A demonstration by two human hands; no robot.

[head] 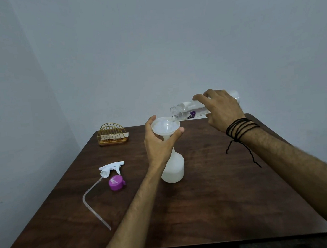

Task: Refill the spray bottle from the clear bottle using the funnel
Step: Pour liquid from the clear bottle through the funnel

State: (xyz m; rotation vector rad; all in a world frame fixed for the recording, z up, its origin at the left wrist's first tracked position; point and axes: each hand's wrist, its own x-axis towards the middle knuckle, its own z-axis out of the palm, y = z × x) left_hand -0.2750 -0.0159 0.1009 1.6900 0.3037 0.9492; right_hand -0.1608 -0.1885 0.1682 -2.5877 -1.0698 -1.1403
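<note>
A dark wooden counter [222, 197] stands against a grey wall [153, 47]; the left hand [160, 145] grips the funnel [165, 126], the right hand [223, 110] holds the tilted clear bottle [189, 111]

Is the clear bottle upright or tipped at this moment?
Tipped: the clear bottle lies nearly level in the right hand, open mouth just above the funnel rim.

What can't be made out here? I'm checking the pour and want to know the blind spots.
Head view only:
- Spray bottle neck, funnel spout joint: hidden by left hand.
- Spray bottle fill level: translucent wall, unclear.
- Clear bottle base: covered by right hand.
- Its purple label: too small to read.
</note>
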